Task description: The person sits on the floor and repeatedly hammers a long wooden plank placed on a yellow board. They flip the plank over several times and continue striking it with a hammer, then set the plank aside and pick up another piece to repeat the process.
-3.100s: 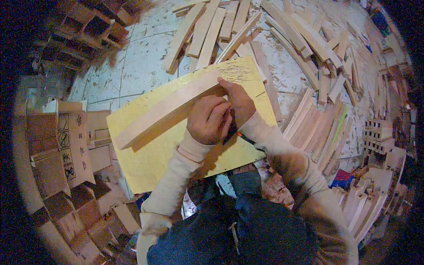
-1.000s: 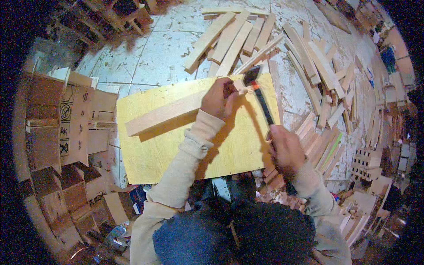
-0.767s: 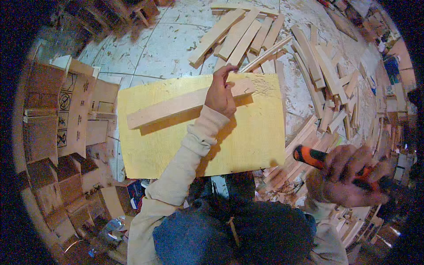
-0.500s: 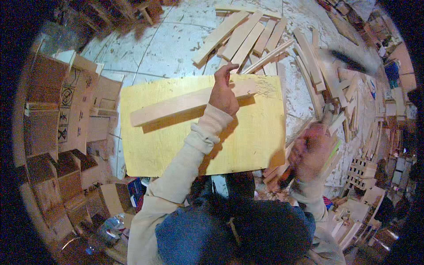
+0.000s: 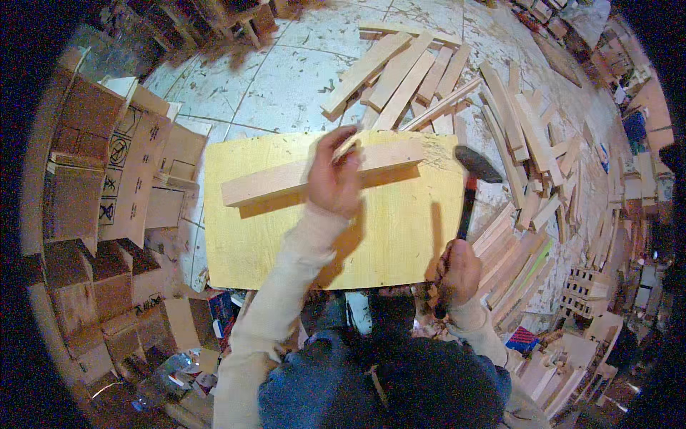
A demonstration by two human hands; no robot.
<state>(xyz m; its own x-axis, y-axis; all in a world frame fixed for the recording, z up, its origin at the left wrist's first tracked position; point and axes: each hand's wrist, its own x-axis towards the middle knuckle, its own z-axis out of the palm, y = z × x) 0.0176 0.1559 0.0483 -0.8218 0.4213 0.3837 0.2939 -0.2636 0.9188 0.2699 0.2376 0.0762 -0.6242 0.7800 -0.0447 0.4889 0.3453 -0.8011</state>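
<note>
In my right hand (image 5: 461,272), at the board's right edge, is a hammer (image 5: 468,207) with a dark head and a black and red handle. Its head points up and away from me. My left hand (image 5: 334,175) is over the middle of a long pale wood strip (image 5: 268,181), fingers curled and somewhat blurred. A small light sliver shows between its thumb and fingers, too unclear to name. The strip lies slantwise across a yellow board (image 5: 286,250) in front of me. Small dark bits or marks show near the strip's right end.
Beyond the board, loose wood strips (image 5: 400,79) lie on the pale tiled floor (image 5: 221,93). More wood pieces (image 5: 514,136) are heaped to the right. Open cardboard boxes (image 5: 143,164) line the left side. A stack of notched wood blocks (image 5: 584,286) stands at lower right.
My right hand has swung left toward the board, and the hammer, blurred before, now shows clearly. My left hand has shifted slightly left and lower over the strip. The view has shifted a little.
</note>
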